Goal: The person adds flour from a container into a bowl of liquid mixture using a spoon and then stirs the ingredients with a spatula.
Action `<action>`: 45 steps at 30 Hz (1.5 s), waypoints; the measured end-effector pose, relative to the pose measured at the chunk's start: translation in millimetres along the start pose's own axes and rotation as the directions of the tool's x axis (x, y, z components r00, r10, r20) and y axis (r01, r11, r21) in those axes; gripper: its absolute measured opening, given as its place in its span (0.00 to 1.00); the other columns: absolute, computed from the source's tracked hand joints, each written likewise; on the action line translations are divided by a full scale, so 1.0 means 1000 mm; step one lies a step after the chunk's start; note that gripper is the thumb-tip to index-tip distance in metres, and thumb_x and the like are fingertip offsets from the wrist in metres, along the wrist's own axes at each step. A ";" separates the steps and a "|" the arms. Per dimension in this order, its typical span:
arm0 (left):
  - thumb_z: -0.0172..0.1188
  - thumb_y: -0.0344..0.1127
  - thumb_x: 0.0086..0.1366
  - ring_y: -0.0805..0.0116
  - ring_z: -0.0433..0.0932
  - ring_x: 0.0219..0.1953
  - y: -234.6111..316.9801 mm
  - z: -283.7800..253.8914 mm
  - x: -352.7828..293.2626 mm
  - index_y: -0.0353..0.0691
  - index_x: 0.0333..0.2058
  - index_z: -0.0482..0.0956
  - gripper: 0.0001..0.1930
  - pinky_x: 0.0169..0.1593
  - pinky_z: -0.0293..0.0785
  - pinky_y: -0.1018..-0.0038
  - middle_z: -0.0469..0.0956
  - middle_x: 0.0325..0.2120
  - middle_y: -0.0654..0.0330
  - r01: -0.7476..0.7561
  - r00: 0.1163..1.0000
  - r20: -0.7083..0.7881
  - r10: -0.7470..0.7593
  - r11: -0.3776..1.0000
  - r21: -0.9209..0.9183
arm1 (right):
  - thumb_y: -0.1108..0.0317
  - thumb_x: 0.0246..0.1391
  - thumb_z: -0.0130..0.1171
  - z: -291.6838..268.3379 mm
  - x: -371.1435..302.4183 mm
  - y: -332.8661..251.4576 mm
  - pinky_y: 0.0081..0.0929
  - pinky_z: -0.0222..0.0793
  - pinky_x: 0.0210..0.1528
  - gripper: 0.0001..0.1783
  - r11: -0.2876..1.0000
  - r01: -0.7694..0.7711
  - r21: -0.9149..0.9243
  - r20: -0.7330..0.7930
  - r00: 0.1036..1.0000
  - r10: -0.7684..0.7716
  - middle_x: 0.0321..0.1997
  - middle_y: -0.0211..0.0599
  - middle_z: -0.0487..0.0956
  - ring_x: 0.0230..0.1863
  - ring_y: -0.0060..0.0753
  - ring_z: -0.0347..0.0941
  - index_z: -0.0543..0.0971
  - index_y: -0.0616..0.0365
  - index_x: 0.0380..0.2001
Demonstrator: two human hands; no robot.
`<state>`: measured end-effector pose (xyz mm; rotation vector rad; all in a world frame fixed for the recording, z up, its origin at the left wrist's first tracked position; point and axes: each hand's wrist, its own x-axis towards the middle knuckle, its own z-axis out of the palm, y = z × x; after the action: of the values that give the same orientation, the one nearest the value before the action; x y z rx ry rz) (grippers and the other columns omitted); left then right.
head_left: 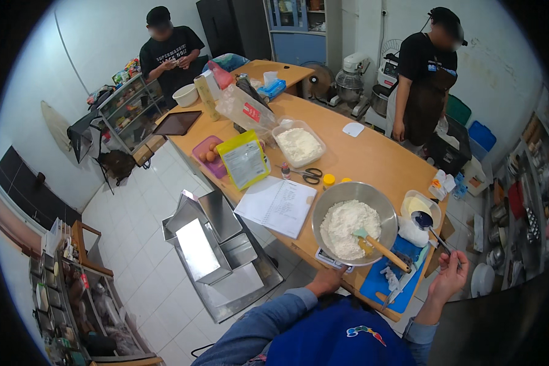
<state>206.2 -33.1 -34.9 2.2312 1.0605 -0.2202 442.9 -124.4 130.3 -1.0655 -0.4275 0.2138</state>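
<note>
My right hand (pixel 450 273) grips the handle of a metal spoon (pixel 422 221). The spoon's round, dark-looking head is over a small plastic tub of pale yellow contents (pixel 418 201). My left hand (pixel 327 282) is at the table's front edge, by the digital scale (pixel 332 260); its fingers are mostly hidden. A large steel bowl (pixel 387 206) stands over the scale, holding white flour (pixel 341 227) and a little yellowish stuff. In it rests a spatula (pixel 387 250) with a wooden handle and a pale green blade, its handle jutting over the rim.
A blue cutting board (pixel 378 277) with a knife and plastic scraps lies right of the bowl. An open notebook (pixel 278 206), yellow pouch (pixel 244 160), eggs (pixel 208 152), flour tub (pixel 299 145) and scissors (pixel 311 175) lie leftward. Metal tins (pixel 202 250) stand lower left. Two people stand beyond the table.
</note>
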 end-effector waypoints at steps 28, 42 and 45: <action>0.41 0.30 0.56 0.50 0.75 0.37 0.007 -0.002 -0.002 0.43 0.56 0.55 0.26 0.39 0.71 0.59 0.73 0.37 0.44 0.008 1.000 0.029 -0.009 0.999 0.039 | 0.74 0.52 0.52 -0.011 -0.012 -0.003 0.17 0.71 0.28 0.06 0.999 -0.046 -0.015 -0.004 0.999 0.046 0.29 0.35 0.73 0.26 0.22 0.72 0.69 0.61 0.34; 0.50 0.30 0.49 0.52 0.76 0.29 -0.025 0.030 0.003 0.39 0.58 0.50 0.35 0.31 0.71 0.59 0.75 0.27 0.47 -0.206 0.961 -0.157 0.226 0.970 0.130 | 0.74 0.52 0.52 0.006 -0.012 0.007 0.17 0.70 0.28 0.05 0.997 -0.071 -0.013 0.003 0.997 0.071 0.28 0.34 0.73 0.26 0.21 0.71 0.69 0.61 0.33; 0.51 0.31 0.49 0.52 0.76 0.30 -0.027 0.031 0.005 0.39 0.59 0.47 0.37 0.32 0.72 0.60 0.75 0.27 0.48 -0.217 0.969 -0.080 0.235 0.958 0.187 | 0.74 0.52 0.52 0.005 -0.015 0.009 0.17 0.71 0.28 0.05 0.997 -0.077 0.004 0.003 0.997 0.077 0.27 0.34 0.73 0.26 0.21 0.71 0.69 0.61 0.33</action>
<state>193.2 -36.2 -74.3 2.5253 0.8545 -0.1059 427.7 -122.3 121.0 -1.0783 -0.3886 0.2844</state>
